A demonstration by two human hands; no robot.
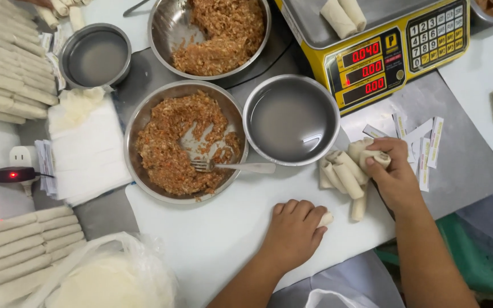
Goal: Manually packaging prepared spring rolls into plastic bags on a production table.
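Lower centre: the left hand [295, 231] closes its fingers over a roll [326, 219] on the tabletop [212, 239]. Right of centre, the right hand [392, 174] grips another roll [375, 158] above the pile [343, 174]; laying it parallel should keep wrappers intact.

1. The bowl [144, 122] with the fork [241, 167] is shiny metal, and so is the fork
2. The meat mix [166, 148] in it looks rough and crumbly
3. The water bowl [258, 102] is smooth, shiny metal too
4. The rolls [346, 174] by the right hand [392, 177] have a pale, soft, matt skin
5. The left hand [295, 231] rests on a smooth white board [212, 239]
6. The scale [372, 51] is glossy yellow plastic with a metal tray on top
7. The bag [144, 256] is thin, clear, crinkly plastic
8. The wrappers [89, 151] are thin, white and matt
9. The table [463, 165] is dull grey metal
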